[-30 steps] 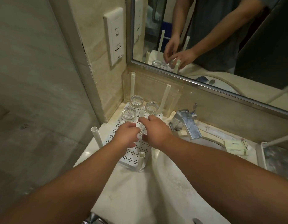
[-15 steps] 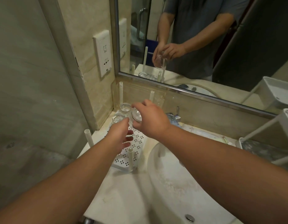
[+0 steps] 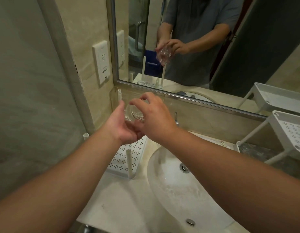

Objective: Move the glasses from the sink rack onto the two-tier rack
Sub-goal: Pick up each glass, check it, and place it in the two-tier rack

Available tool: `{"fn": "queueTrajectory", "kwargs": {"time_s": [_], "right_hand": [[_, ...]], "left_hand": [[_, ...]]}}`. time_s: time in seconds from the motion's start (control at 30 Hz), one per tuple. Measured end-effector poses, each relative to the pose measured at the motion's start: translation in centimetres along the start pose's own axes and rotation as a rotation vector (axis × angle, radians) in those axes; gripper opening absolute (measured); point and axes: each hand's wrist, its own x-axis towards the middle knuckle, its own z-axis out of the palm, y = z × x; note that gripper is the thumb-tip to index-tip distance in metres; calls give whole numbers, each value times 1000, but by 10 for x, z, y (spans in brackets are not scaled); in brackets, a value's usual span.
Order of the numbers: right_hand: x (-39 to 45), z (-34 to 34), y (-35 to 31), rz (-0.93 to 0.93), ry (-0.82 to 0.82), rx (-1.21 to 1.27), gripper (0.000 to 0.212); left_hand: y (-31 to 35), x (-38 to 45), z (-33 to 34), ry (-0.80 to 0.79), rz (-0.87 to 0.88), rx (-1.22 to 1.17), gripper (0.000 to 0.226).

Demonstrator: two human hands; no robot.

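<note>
Head view: a clear glass (image 3: pixel 134 113) is lifted above the perforated sink rack (image 3: pixel 127 157), left of the basin (image 3: pixel 179 190). The right hand (image 3: pixel 156 118) has its grip curled round the glass; the left hand (image 3: pixel 122 125) cups it with loosely bent fingers. Best to carry it upright across the basin to the two-tier rack (image 3: pixel 290 130), right of the basin. No brand readable; the wall socket (image 3: pixel 102 61) shows only symbols.

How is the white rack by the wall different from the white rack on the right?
The sink rack sits flat on the counter with bare posts standing up; the two-tier rack holds its trays up on slanted legs. The sink rack is a single tray; the two-tier rack has two. Both are white with small hole patterns.
</note>
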Motion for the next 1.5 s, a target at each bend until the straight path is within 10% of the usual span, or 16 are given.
{"fn": "queueTrajectory", "kwargs": {"time_s": [0.57,0.93,1.5], "right_hand": [[-18,-14,7,415,-13,507,57],[-34,-8,9,526,-64,672,84],[-112,-30,78,760,70,686,76]], "left_hand": [[-20,-1,16,270,393,352,45],[-49,-8,19,280,756,678,79],[-134,37,59,136,704,802,74]]}}
